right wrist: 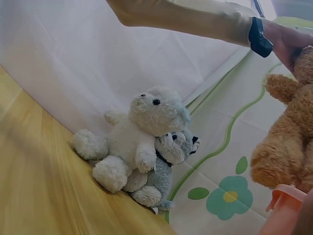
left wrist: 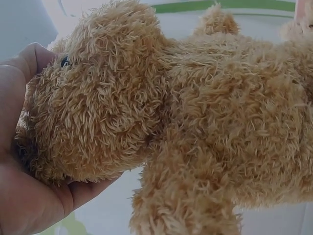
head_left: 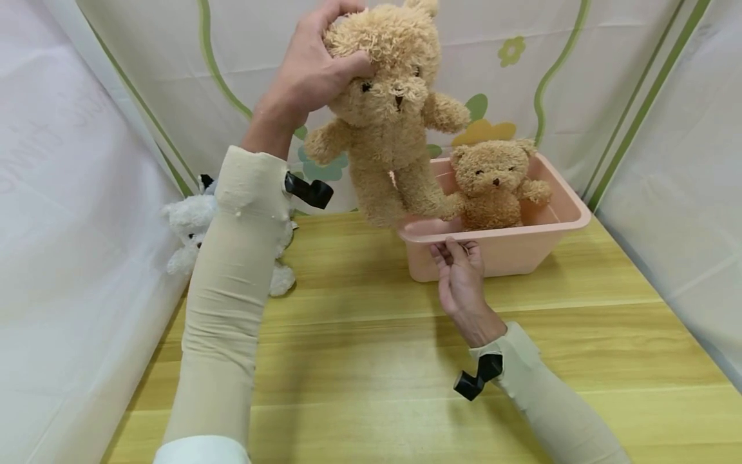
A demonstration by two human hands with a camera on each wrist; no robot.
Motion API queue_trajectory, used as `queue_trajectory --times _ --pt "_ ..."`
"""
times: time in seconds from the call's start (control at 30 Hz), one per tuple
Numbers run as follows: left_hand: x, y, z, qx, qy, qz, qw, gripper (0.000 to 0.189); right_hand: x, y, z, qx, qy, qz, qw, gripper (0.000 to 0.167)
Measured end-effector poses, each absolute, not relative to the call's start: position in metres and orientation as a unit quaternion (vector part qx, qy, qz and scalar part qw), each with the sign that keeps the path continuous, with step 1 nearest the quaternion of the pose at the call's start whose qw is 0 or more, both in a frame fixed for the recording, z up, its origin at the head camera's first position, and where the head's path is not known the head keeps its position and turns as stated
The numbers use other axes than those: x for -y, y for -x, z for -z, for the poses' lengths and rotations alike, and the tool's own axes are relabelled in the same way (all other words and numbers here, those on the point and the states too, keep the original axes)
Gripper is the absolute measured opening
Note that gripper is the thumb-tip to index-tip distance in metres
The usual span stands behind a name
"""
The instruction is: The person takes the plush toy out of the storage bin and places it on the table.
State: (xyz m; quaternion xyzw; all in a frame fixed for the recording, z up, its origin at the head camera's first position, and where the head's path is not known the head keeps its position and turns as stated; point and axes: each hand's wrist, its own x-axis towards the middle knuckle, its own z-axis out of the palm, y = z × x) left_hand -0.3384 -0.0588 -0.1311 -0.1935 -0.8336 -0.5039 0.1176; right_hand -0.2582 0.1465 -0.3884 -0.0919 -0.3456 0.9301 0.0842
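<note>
My left hand (head_left: 313,67) grips a tan teddy bear (head_left: 382,129) by the side of its head, thumb across the face. The bear hangs upright in the air, its feet by the left end of a pink plastic bin (head_left: 493,235). In the left wrist view, the fingers curl round the bear's head (left wrist: 98,98). A second, browner teddy bear (head_left: 493,183) sits inside the bin, facing me. My right hand (head_left: 464,277) holds the bin's front rim near its left corner, thumb and fingertips at the lip.
At the left of the wooden table (head_left: 359,386) a white plush toy (right wrist: 146,132) sits against the fabric wall. Beside it is a grey and white plush toy (right wrist: 171,156), mostly behind my left arm in the head view. Patterned fabric (head_left: 266,38) walls the back.
</note>
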Motion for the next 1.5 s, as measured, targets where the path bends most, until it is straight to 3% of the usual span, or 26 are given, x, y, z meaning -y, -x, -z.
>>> queue_trajectory --times 0.6,1.5 --pt "0.117 0.341 0.137 0.866 0.15 0.463 0.113 0.058 -0.145 0.257 0.387 0.342 0.089 -0.932 0.081 0.011" --pt "0.155 0.381 0.212 0.9 0.133 0.414 0.034 0.059 -0.147 0.255 0.388 0.356 0.087 -0.927 0.081 0.01"
